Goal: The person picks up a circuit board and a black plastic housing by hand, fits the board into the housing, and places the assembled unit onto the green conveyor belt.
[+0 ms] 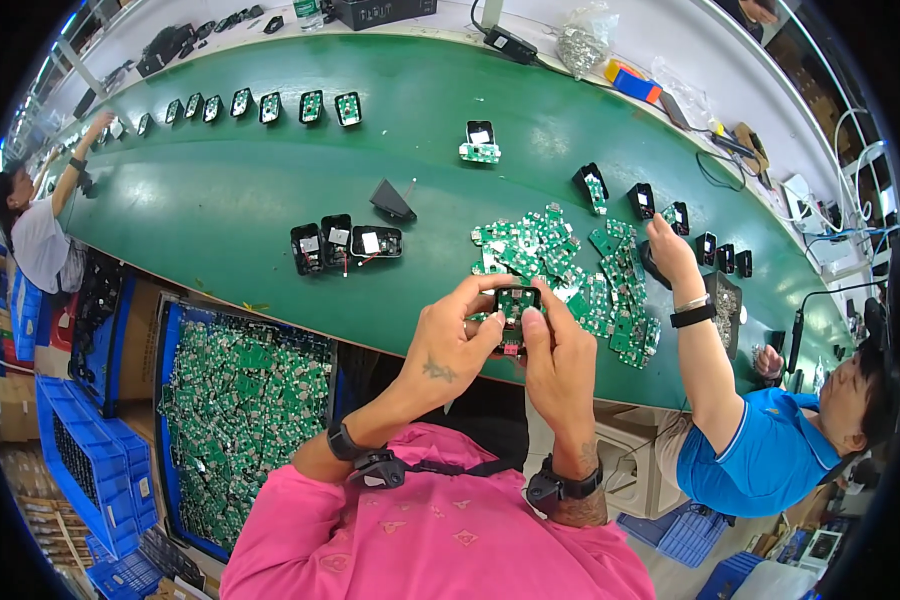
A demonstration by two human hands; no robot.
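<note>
Both my hands hold a small black housing with a green circuit board [516, 305] in it, just above the near edge of the green conveyor belt [250, 190]. My left hand [457, 340] grips its left side, with the thumb on the front. My right hand [555, 350] grips the right side. Behind them a heap of loose green circuit boards [570, 265] lies on the belt. Three black housings [340, 243] stand to the left of the heap.
A blue crate [240, 400] full of green boards sits lower left. A row of assembled units [260, 106] lines the far belt. On the right, a person in a blue shirt [760, 450] reaches a hand [670, 250] onto the heap. Another person [40, 230] works at far left.
</note>
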